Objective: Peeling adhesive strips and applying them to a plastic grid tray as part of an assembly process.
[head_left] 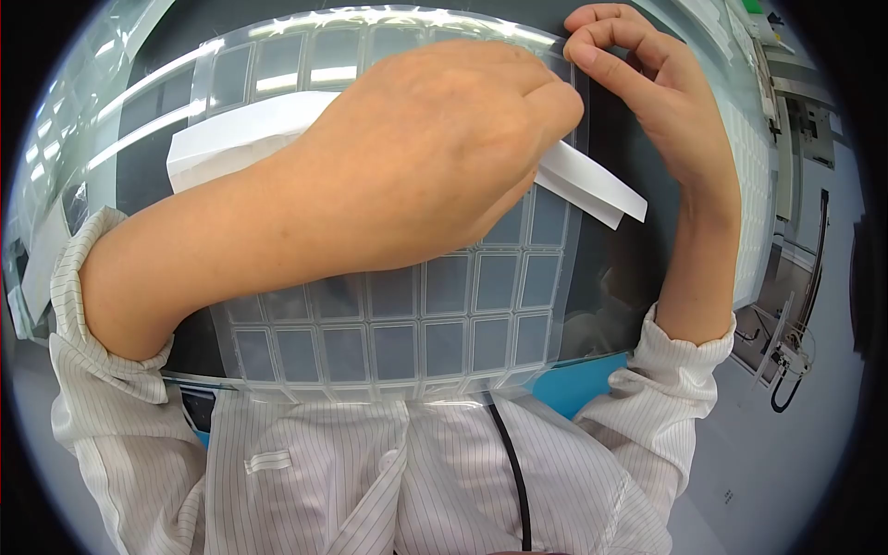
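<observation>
A clear plastic sheet [398, 351] with rows of rectangular cells lies in front of me on a dark surface. My left hand [453, 139] reaches across the sheet, its fingers curled closed around a folded strip of white paper [597, 190]. The strip sticks out on both sides of the hand, and most of the fingertips are hidden underneath. At the sheet's far right corner my right hand [647, 83] has thumb and forefinger brought together in a pinch on the clear film's edge. Its other fingers are bent.
The dark work surface [610, 268] shows right of the sheet. Something flat and blue [578, 384] lies at the near edge. Shiny clear plastic [55, 166] stands at the left. Beyond the right arm are pale racks and equipment with a black hose [786, 393].
</observation>
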Available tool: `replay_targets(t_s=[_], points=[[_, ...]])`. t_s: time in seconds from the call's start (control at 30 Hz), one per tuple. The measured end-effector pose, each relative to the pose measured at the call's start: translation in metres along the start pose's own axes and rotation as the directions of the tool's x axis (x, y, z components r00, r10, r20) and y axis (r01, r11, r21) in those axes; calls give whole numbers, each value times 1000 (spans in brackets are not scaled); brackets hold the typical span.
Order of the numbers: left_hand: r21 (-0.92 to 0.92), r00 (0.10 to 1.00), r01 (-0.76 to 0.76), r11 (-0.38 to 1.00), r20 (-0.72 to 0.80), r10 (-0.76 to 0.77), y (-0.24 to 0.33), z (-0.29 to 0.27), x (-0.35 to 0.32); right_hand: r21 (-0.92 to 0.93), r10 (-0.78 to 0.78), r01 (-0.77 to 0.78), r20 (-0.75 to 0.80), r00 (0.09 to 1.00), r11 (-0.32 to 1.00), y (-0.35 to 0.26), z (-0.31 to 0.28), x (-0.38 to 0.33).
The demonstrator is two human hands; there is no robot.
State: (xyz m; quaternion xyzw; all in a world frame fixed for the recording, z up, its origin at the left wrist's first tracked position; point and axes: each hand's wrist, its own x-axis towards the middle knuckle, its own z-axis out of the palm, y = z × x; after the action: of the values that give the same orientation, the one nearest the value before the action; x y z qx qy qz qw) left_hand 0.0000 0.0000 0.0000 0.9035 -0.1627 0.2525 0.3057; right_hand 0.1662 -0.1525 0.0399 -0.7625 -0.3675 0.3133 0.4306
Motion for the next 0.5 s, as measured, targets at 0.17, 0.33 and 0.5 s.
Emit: replay_targets(t_s=[0.17, 0.33, 0.5], points=[[29, 998, -62, 998, 2, 61, -16, -1, -4, 26, -49, 52, -90, 995, 998, 12, 8, 10], [17, 1000, -27, 999, -11, 27, 0, 1, 0, -26, -36, 34, -57, 998, 999, 5, 1, 3], [30, 998, -52, 998, -32, 53, -1, 3, 0, -54, -12, 7, -80, 997, 999, 4, 2, 1]])
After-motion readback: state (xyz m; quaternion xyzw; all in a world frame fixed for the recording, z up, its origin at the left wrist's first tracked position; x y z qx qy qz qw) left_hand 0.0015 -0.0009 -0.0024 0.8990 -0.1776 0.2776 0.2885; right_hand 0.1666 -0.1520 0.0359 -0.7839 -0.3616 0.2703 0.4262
